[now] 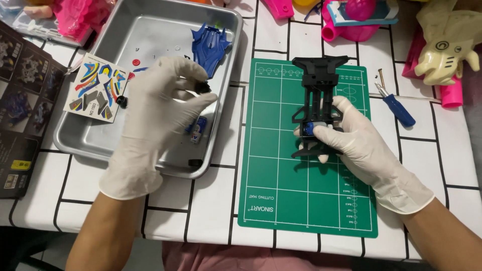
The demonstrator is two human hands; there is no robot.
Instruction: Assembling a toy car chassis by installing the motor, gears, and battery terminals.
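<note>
A: Your left hand (150, 115) pinches a small black part (203, 87) above the metal tray (90, 145).

B: Your right hand (351, 140) grips the black chassis (318, 80) tightly on the green mat (281, 190).

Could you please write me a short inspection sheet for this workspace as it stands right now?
Surface: white grid-patterned tablecloth under a green cutting mat.
Job's things: black toy car chassis on the mat; small black part.
Clutter: metal tray with blue car shell, sticker sheet, blue screwdriver, pink toys.
Grippers: left hand pinches the small part; right hand grips the chassis.
Cables: nothing seen.
Surroundings: printed box at left.
</note>
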